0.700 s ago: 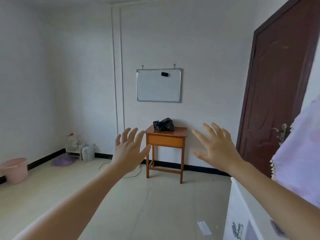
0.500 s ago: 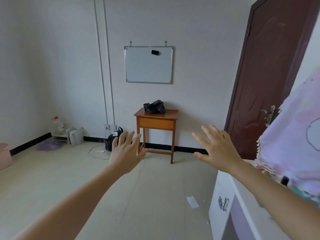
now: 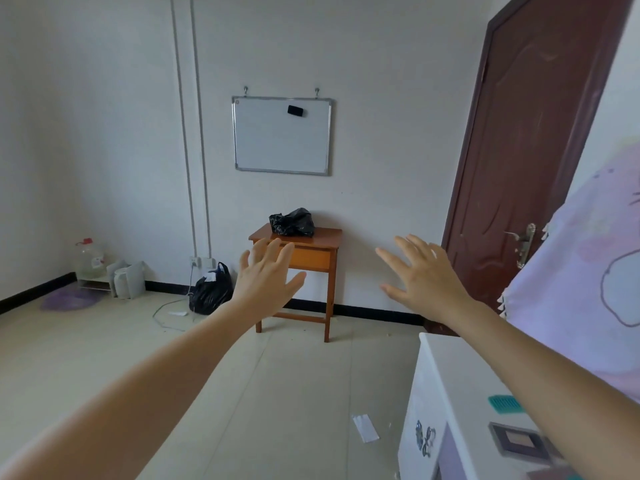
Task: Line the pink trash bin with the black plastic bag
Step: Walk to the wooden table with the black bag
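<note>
A crumpled black plastic bag (image 3: 292, 222) lies on a small wooden table (image 3: 325, 237) against the far wall, below a whiteboard. My left hand (image 3: 265, 277) is raised in front of the table with fingers spread and holds nothing. My right hand (image 3: 424, 277) is raised to the right of the table, also spread and empty. Both hands are well short of the bag. The pink trash bin is out of view.
A filled black bag (image 3: 210, 289) sits on the floor left of the table beside a wall socket and cable. A water jug (image 3: 90, 259), white containers and a purple basin (image 3: 67, 301) stand by the left wall. A brown door (image 3: 530, 168) is at right, a white cabinet (image 3: 443, 393) at lower right.
The view has swung right and moved closer to the table; the pink bin slid out of frame at left. Both hands stay raised and spread.
</note>
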### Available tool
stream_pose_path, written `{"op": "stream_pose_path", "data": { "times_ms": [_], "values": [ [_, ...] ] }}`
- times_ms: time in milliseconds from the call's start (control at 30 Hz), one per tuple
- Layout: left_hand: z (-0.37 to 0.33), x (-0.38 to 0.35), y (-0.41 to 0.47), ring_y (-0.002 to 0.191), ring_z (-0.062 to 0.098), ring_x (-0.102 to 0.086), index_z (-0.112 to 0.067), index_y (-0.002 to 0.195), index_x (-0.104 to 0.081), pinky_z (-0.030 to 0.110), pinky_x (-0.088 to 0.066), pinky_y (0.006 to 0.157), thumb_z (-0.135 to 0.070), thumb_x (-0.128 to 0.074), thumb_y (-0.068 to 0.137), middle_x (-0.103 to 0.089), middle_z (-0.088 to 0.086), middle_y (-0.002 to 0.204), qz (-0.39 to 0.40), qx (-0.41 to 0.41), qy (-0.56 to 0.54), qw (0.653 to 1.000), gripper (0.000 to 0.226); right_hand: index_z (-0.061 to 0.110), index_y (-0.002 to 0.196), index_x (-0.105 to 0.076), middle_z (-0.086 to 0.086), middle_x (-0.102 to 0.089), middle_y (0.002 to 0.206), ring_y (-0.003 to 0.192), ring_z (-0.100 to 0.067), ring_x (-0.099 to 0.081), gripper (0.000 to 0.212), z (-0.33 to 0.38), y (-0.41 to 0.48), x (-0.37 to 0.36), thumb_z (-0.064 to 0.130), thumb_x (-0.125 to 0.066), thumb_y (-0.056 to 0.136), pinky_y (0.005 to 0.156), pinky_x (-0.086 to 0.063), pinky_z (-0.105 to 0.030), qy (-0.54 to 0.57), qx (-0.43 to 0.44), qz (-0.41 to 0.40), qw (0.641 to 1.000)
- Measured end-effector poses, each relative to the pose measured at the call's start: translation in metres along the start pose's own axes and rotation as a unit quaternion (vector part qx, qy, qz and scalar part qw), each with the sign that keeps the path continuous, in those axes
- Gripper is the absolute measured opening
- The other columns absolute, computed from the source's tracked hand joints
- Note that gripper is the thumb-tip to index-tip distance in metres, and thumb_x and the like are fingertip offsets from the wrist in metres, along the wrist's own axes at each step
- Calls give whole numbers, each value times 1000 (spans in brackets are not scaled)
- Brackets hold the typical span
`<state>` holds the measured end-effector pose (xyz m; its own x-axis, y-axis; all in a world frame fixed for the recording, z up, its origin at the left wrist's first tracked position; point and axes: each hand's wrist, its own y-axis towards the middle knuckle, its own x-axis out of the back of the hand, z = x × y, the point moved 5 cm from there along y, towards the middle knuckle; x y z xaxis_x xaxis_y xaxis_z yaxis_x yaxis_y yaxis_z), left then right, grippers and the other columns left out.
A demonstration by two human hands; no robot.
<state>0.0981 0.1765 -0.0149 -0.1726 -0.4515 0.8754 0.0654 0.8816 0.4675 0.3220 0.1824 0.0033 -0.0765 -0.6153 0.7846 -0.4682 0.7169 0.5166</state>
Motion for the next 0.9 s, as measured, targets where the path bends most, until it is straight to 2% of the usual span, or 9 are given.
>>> {"op": "stream_pose_path", "data": {
  "times_ms": [233, 433, 600, 733, 900],
  "values": [
    [-25, -55, 49, 144, 28, -6, -19, 143, -22, 50, -10, 116, -46, -34, 94, -18, 4, 155, 35, 32, 5, 999, 57, 17, 112, -60, -17, -68, 109, 100, -37, -65, 56, -32, 27, -70, 48, -33, 75, 70, -56, -49, 33, 21, 35, 999],
    [-7, -107, 100, 144, 27, -7, -19, 142, -22, 48, -11, 116, -47, -34, 94, -20, 4, 154, 48, 53, 16, 997, 57, 21, 113, -57, -12, -70, 109, 101, -30, -67, 54, -49, 68, -136, 50, -32, 75, 72, -57, -45, 32, 33, 73, 996],
    [15, -136, 170, 144, 28, -6, -19, 143, -20, 49, -11, 116, -46, -34, 94, -17, 5, 155, 49, 61, 5, 997, 57, 20, 113, -59, -14, -69, 109, 101, -33, -66, 53, -72, 129, -179, 50, -49, 70, 72, -56, -49, 24, 36, 89, 995],
    [21, -162, 224, 144, 27, -5, -20, 144, -19, 48, -10, 117, -47, -32, 94, -16, 4, 156, 45, 51, -4, 998, 57, 20, 112, -58, -12, -70, 108, 99, -31, -67, 54, -91, 176, -206, 50, -34, 75, 71, -57, -46, 38, 8, 87, 995],
    [21, -210, 277, 145, 26, -3, -21, 144, -19, 49, -9, 117, -46, -33, 94, -15, 4, 156, 69, 37, 1, 997, 57, 19, 113, -58, -12, -69, 109, 101, -31, -66, 55, -113, 216, -260, 50, -32, 75, 72, -57, -46, 34, 13, 107, 994]
  ]
}}
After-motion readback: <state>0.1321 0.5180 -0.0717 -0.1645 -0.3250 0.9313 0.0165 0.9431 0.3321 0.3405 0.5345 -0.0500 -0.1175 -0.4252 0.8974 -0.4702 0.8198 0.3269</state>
